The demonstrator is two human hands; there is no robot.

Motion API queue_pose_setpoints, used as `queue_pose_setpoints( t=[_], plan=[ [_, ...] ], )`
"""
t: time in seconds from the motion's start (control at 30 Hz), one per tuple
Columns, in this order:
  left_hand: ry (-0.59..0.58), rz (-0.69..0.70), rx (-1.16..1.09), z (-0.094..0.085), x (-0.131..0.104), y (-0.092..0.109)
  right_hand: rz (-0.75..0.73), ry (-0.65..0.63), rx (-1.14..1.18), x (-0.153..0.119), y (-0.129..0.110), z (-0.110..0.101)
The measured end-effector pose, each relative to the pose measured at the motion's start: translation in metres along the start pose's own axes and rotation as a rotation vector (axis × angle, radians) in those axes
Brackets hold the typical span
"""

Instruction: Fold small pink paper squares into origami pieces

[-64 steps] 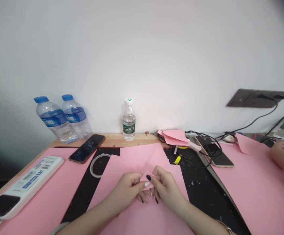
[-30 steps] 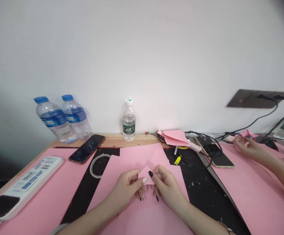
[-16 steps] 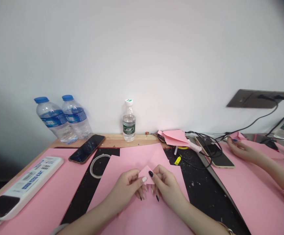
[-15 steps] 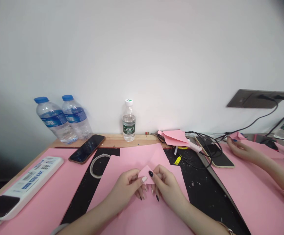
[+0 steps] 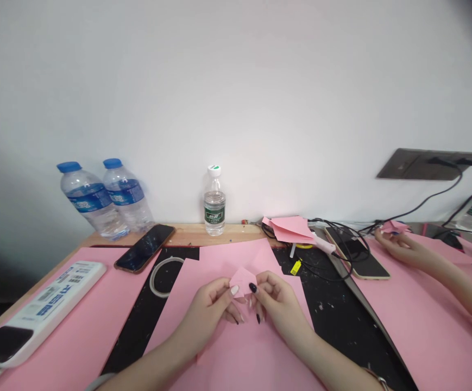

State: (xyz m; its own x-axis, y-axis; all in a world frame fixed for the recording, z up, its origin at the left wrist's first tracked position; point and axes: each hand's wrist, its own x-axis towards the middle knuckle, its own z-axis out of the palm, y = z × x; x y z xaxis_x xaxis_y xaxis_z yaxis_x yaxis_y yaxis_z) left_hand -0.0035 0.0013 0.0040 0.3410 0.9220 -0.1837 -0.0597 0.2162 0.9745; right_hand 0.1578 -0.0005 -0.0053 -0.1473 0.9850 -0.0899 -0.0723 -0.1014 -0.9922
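Note:
A small folded piece of pink paper (image 5: 243,279) is held up between both hands, its pointed corner upward. My left hand (image 5: 218,301) pinches its left side, the thumb with a white nail lying on the front. On the right side my right hand (image 5: 270,296) grips it with a black-nailed thumb. The other fingers of both hands curl behind and below the paper. Beneath them lie large pink sheets (image 5: 239,347) on a black mat (image 5: 337,320).
Behind stand a small water bottle (image 5: 214,203) and two larger bottles (image 5: 127,193). Left are a phone (image 5: 145,248), a white ring (image 5: 156,277) and a power bank (image 5: 40,312). Right are folded papers (image 5: 293,229), cables, another phone (image 5: 358,252) and another person's hand (image 5: 402,247) with pink paper.
The small folded paper has risen slightly and turned to show more of its front face. Both thumbs have shifted to its lower sides. The other person's hand has moved slightly.

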Motion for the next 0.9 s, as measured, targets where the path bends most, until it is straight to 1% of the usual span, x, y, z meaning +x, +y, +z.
queue_pose_setpoints(
  t=[0.1,0.17,0.3,0.4,0.47,0.53,0.63,0.7,0.8,0.9],
  plan=[
    [0.016,-0.011,-0.022,-0.0005,0.0002,-0.0007,0.025,-0.016,0.050,0.0016,-0.0012,-0.0015],
    [0.027,-0.009,-0.070,-0.0018,0.0006,-0.0025,0.015,-0.009,0.096,0.0026,-0.0009,-0.0032],
    [0.048,0.058,-0.124,-0.0043,0.0005,-0.0029,0.008,-0.012,0.159,0.0041,0.0005,-0.0061],
    [0.081,0.117,-0.084,-0.0042,-0.0010,0.0004,0.019,-0.082,0.099,0.0043,-0.0001,-0.0070],
    [0.095,0.112,-0.037,-0.0030,-0.0025,0.0015,0.013,-0.118,0.044,0.0043,-0.0011,-0.0071],
    [0.085,0.086,0.012,-0.0016,-0.0040,0.0005,0.014,-0.114,0.021,0.0044,-0.0019,-0.0070],
    [0.056,0.086,0.084,-0.0003,-0.0062,-0.0029,0.023,-0.060,0.031,0.0047,-0.0029,-0.0066],
    [0.096,0.117,0.126,-0.0009,-0.0073,-0.0041,0.028,-0.030,0.062,0.0045,-0.0038,-0.0061],
    [0.207,0.167,0.201,-0.0037,-0.0076,-0.0032,0.046,-0.005,0.082,0.0031,-0.0049,-0.0047],
    [0.274,0.201,0.258,-0.0064,-0.0071,-0.0023,0.046,-0.024,0.001,0.0005,-0.0040,-0.0029]
  ],
)
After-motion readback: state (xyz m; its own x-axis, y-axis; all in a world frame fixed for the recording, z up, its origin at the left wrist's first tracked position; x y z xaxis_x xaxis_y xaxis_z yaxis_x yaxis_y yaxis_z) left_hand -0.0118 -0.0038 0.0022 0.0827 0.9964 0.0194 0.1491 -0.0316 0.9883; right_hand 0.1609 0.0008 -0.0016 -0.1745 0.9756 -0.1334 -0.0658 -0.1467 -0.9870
